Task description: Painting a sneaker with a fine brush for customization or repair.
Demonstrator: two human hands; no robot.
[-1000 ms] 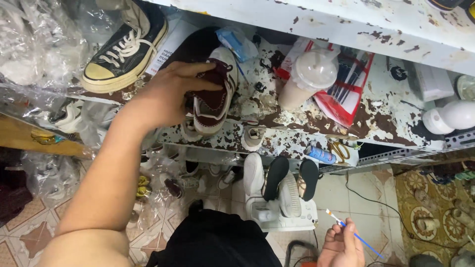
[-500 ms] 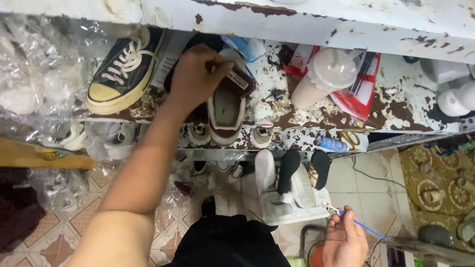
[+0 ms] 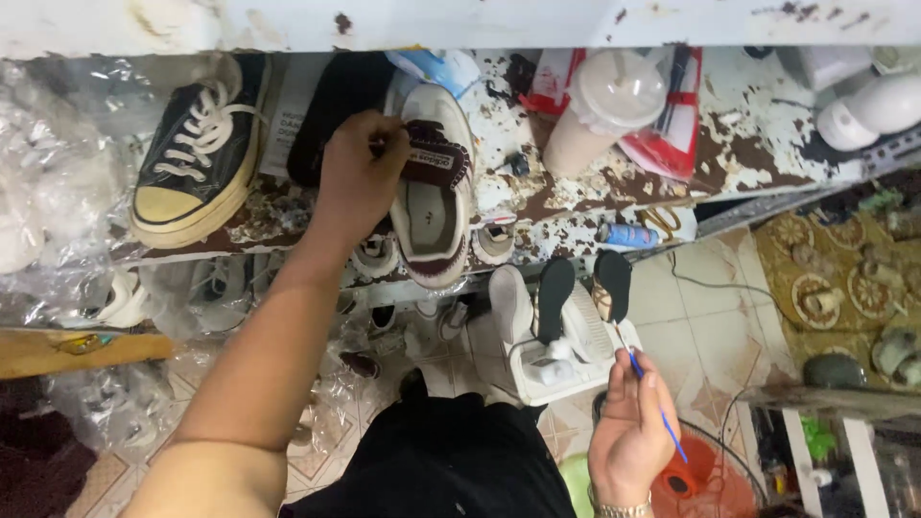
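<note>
- Maroon-trimmed sneaker (image 3: 434, 206), frame centre: left hand (image 3: 357, 177) now pinches its tongue, having slid up from the side.
- Right hand (image 3: 628, 432), lower right: fingers closed around thin brush (image 3: 645, 391), unchanged.

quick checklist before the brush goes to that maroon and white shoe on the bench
1. Left hand gripping the maroon and white shoe at its tongue: ok.
2. Shoe resting flat on the chipped workbench, opening facing up: ok.
3. Right hand holding the thin blue-handled brush: ok.
4. Brush near the shoe: not ok, it is low by the lap, well apart from the shoe.
5. Lidded drink cup clear of the shoe: ok for now, upright, but it stands close on the right.
6. Paint or cleaner on the brush tip: cannot tell, too small to see.
</note>
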